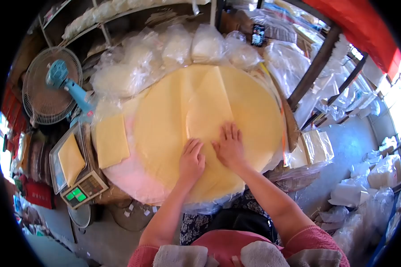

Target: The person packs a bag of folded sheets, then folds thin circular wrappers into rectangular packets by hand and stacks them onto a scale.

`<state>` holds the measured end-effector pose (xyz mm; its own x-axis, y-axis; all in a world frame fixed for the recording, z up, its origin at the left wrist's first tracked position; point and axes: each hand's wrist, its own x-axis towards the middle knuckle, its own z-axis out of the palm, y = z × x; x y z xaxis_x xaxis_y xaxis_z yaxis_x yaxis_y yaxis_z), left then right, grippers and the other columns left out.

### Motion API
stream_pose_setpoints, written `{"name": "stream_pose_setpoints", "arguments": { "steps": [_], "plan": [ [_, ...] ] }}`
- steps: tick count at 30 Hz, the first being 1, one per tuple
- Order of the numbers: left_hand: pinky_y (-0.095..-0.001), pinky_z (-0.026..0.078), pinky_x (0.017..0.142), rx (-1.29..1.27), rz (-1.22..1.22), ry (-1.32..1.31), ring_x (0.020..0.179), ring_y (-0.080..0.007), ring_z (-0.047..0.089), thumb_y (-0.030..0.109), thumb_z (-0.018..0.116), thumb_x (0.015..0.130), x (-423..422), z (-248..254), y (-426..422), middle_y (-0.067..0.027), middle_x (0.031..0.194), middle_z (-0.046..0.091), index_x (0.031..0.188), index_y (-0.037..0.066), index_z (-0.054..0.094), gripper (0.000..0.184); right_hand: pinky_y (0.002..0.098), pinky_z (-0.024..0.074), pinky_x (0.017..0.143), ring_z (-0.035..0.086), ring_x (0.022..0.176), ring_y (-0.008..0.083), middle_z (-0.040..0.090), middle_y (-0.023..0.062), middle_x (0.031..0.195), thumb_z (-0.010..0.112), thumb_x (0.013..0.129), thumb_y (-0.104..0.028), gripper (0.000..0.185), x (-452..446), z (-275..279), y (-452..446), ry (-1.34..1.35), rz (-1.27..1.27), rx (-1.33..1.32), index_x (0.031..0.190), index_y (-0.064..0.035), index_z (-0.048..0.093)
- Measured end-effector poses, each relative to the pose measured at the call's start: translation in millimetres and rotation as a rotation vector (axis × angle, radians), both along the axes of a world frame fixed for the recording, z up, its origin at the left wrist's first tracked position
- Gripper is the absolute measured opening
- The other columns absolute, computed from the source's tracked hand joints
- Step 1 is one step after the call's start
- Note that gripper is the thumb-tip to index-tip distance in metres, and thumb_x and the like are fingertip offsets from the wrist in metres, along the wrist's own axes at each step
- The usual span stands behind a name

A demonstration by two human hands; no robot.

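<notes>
A large round, thin yellow sheet (158,120) lies spread in front of me, with a raised crease and folded band (206,100) running through its middle toward the far edge. On the near part of the sheet, beside the left edge of that band, rests my left hand (192,159), fingers forward and thumb apart. My right hand (230,146) lies flat on the sheet at the band's near right side, fingers spread. Neither hand shows anything gripped. Left of the round sheet is a folded yellow piece (111,141), and another folded piece (71,160) sits on a scale (84,190) with a lit green display.
Plastic bags of pale stuff (208,43) line the table's far side. At the left stands a fan (52,84). A phone (258,34) is propped at the back. To the right are a dark post (314,66) and wrapped stacks (316,147); plastic-wrapped bundles (385,171) lie beyond.
</notes>
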<state>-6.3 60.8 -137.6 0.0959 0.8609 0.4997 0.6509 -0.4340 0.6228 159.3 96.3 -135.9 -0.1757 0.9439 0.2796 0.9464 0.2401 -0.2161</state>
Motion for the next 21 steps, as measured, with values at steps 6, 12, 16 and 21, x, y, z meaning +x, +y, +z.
{"name": "stream_pose_setpoints", "arguments": {
  "steps": [6,12,16,21],
  "plan": [
    [-0.0415,0.041,0.101,0.049,0.078,0.178,0.124,-0.0332,0.045,0.004,0.057,0.078,7,3,-3,-0.016,0.127,0.053,0.107,-0.003,0.061,0.03,0.0572,0.0159,0.11,0.018,0.14,0.0382,0.03,0.0182,0.148,0.046,0.094,-0.041,0.058,-2,8,-47,0.0,0.049,0.028,0.14,-0.0053,0.039],
    [-0.0402,0.041,0.102,-0.14,-0.16,-0.004,0.126,-0.0355,0.043,0.001,0.058,0.075,-15,2,1,-0.0168,0.132,0.05,0.113,-0.001,0.059,0.038,0.0529,0.0184,0.111,0.02,0.141,0.0317,0.03,0.0129,0.149,0.052,0.087,-0.02,0.051,31,7,-65,-0.005,0.282,-0.056,0.137,-0.0117,0.045],
    [-0.0415,0.036,0.106,-0.228,-0.36,0.151,0.129,-0.0357,0.04,0.001,0.059,0.071,-57,25,-36,-0.0162,0.136,0.046,0.121,0.002,0.055,0.05,0.0487,0.0201,0.112,0.024,0.141,0.0268,0.031,0.0099,0.149,0.054,0.076,-0.002,0.06,95,21,-59,0.131,0.63,-0.23,0.134,-0.013,0.048],
    [-0.044,0.027,0.111,-0.249,-0.592,0.397,0.133,-0.0345,0.036,0.004,0.061,0.069,-75,54,-55,-0.0142,0.14,0.044,0.123,0.006,0.056,0.055,0.0427,0.0288,0.109,0.035,0.136,0.0264,0.046,0.0106,0.14,0.059,0.074,-0.001,0.05,107,42,-70,0.126,0.694,-0.238,0.122,-0.0149,0.059]
  ]
}}
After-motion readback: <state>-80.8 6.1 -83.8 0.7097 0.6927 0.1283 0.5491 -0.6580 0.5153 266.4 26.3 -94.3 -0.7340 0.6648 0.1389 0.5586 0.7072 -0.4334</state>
